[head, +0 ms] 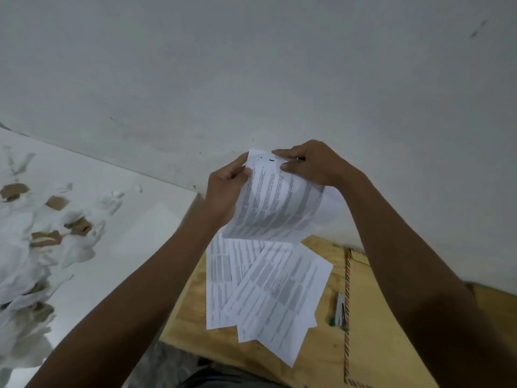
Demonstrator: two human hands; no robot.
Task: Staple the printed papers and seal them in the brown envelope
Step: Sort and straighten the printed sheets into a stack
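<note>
My left hand (226,189) and right hand (307,163) pinch the top corners of a raised printed sheet (277,203). Below my hands, loose printed papers (268,289) fan across the wooden board (190,312); stapler (340,310) and brown envelope (372,317) lie beneath my right forearm.

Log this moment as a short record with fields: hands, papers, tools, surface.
left hand: left hand pinches the raised white printed sheets at their left edge
right hand: right hand pinches their top corner
loose papers: fanned white printed pages lie on the plywood board
stapler: small metal stapler beside the brown striped-edge envelope
</note>
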